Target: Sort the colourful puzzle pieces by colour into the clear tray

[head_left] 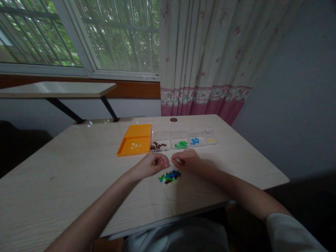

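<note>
My right hand (187, 160) pinches a tiny yellow piece (171, 160) between thumb and fingertips. Close to its left is my left hand (156, 163), its fingers curled in; whether anything sits inside them is hidden. Just below both hands lies a mixed pile of small plastic pieces (170, 176) in green, blue, dark brown and pale yellow. Beyond the hands, sorted pieces lie in open cases: white pieces (135, 146), brown pieces (157, 145), green pieces (181, 144), blue pieces (194, 141) and yellow pieces (210, 140).
An open orange case (138, 131) stands left of a row of clear open cases (179, 134) on the pale wooden table (78, 168). A round cable hole (173, 119) is near the far edge. At the back left a raised shelf (57, 89) stands on black legs, below a window.
</note>
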The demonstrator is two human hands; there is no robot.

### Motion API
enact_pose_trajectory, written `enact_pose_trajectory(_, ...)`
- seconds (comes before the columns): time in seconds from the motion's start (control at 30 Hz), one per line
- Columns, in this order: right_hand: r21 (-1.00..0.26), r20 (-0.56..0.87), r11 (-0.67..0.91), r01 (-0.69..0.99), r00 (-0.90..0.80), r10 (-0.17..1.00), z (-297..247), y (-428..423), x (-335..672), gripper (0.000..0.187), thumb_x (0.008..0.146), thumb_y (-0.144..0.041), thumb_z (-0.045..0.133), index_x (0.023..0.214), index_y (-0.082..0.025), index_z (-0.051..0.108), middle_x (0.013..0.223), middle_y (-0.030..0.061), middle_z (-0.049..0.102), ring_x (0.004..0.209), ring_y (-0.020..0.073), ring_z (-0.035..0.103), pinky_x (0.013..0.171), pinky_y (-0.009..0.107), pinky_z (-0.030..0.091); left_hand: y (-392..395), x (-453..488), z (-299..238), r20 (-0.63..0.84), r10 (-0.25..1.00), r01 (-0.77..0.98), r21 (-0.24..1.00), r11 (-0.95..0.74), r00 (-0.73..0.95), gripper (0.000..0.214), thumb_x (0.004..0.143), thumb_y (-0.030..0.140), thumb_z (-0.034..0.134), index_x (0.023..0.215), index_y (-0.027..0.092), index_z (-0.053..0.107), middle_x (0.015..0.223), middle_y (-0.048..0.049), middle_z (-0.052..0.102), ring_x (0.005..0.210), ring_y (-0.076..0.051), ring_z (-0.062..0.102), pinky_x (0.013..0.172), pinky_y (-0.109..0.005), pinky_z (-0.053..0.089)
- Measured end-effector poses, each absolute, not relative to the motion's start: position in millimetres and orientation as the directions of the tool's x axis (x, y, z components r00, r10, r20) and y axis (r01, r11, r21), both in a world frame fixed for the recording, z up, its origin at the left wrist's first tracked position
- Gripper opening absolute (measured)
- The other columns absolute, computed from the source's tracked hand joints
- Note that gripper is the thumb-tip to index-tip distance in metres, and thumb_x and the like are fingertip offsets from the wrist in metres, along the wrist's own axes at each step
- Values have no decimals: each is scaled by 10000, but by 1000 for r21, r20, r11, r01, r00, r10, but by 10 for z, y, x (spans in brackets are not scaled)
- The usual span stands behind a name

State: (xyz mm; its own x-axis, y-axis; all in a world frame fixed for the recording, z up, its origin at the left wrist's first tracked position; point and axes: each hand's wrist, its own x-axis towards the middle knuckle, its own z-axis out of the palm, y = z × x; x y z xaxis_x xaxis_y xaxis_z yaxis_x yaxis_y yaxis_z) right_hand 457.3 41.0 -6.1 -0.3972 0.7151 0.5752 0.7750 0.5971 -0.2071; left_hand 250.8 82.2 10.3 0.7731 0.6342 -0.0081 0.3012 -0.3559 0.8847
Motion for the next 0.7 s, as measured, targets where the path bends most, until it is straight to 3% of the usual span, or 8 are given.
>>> enact_pose_trajectory(0.13, -441, 662, 547, 712, -153, 734, 12, 467, 4711, 235, 786, -373, 492, 743, -193, 638, 426, -49, 461, 414, 71, 419, 481, 179, 351, 794, 2342, 271, -84, 480, 367, 763, -532, 873, 186, 742, 307, 563, 741, 121, 568, 672, 4, 530, 594, -87, 452, 537, -181, 339)
enact_pose_trajectory(0.27, -624, 657, 512, 590, 42, 753, 23, 509, 4787, 220, 758, -364, 533, 767, -164, 625, 441, -63, 391, 387, 61, 343, 409, 172, 314, 770, 2329, 245, -81, 409, 363, 640, -678, 909, 127, 692, 254, 605, 720, 141, 551, 710, 14, 532, 619, -90, 458, 573, -182, 337)
enact_pose_trajectory(0.5, -670, 621, 487, 560, 63, 781, 8, 518, 4800, 238, 745, -388, 549, 773, -166, 627, 448, -64, 375, 394, 60, 332, 419, 174, 334, 757, 2372, 184, -92, 445, 425, 517, -743, 891, 80, 715, 240, 572, 708, 161, 562, 690, 20, 532, 613, -95, 458, 571, -186, 319)
enact_pose_trajectory(0.7, -630, 667, 510, 585, 72, 741, 24, 504, 4823, 224, 752, -387, 543, 762, -180, 627, 457, -57, 387, 395, 64, 333, 422, 181, 339, 766, 2358, 226, -89, 449, 428, 507, -748, 889, 91, 752, 238, 543, 711, 163, 572, 688, 6, 550, 615, -101, 476, 558, -180, 316)
